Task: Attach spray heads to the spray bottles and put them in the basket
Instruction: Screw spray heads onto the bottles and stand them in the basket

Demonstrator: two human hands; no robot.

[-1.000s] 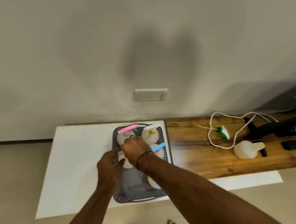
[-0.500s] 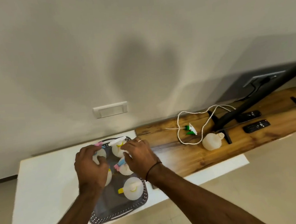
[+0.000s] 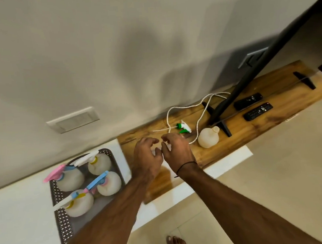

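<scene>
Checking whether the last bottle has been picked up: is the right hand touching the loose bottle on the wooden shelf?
Apart. The head view shows bare wood between the right hand and the loose bottle.

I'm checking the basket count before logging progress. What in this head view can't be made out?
- Basket: its near end is hidden by the left forearm, so a fifth bottle can't be ruled out.
- Spray heads in the basket: motion blur hides how well they are seated.
- Remotes: buttons too small to read.
- Left hand and right hand: both empty.
</scene>
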